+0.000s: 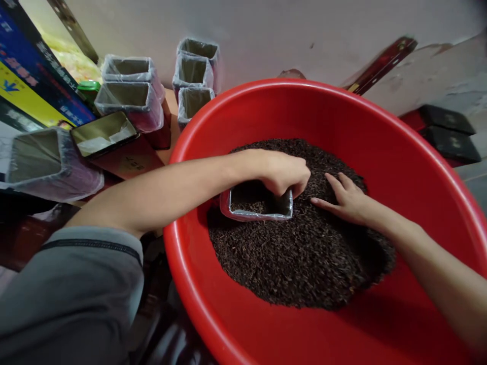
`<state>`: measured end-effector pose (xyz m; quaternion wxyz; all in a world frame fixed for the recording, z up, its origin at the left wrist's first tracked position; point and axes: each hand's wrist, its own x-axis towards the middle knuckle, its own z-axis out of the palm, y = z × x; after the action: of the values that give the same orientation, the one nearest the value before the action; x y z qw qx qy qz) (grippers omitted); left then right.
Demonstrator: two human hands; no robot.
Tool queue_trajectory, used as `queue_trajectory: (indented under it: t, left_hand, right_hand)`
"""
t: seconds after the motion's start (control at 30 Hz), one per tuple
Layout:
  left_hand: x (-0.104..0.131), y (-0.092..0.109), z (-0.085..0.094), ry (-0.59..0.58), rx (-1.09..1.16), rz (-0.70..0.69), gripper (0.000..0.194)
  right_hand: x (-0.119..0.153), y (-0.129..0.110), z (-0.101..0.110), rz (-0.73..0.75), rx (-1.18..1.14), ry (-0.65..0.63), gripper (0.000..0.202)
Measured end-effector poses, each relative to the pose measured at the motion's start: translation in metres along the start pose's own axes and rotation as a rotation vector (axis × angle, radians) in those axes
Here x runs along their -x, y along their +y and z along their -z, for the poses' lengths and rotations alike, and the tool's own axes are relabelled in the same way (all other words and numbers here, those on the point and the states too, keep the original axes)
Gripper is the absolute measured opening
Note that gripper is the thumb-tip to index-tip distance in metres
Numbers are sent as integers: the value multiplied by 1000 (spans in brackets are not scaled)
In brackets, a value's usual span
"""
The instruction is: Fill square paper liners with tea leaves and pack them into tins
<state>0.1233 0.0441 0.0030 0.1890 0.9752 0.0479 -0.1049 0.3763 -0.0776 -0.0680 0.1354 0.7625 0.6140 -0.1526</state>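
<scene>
The left hand (287,175) was curled closed over the far right corner of an open rectangular reddish tin wrapped in clear plastic (228,205); its fingertips were partly hidden, so the exact pinch could not be told. The right hand (344,200) was palm down with fingers spread, over the leaves right of the tin; not all its fingers could be made out, nor contact confirmed.

The tin sat in a heap of dark, shredded dry leaves (289,258), toward the left edge of a large round red plastic basin (403,172). Similar leaves lay inside the tin, their level partly obscured by shadow and hand. The basin was cut off at bottom and right.

Beyond its left edge, six open plastic-wrapped tins were counted: a row of three (191,76), a pair (148,114) and a single one (78,170). One dark, gold-lettered open tin (125,159) held crumpled whitish plastic. Printed blue-and-yellow boxes (38,71) were cropped and uncountable. Beyond the right edge were two black-topped boxes (451,132), contents unseen.
</scene>
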Motion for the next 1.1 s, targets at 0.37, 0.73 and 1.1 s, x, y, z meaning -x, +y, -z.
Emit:
queue_trajectory:
  t: [0.37, 0.73, 1.1]
  left_hand:
    - [15, 9, 9, -15, -137, 498, 49]
    - [19, -6, 12, -47, -93, 620, 52]
    - [29, -22, 18, -225, 156, 526, 51]
  right_hand:
    - [-6, 9, -10, 69, -6, 40, 103]
    - [-9, 9, -10, 93, 9, 44, 102]
    - [5, -26, 5, 16, 32, 227, 77]
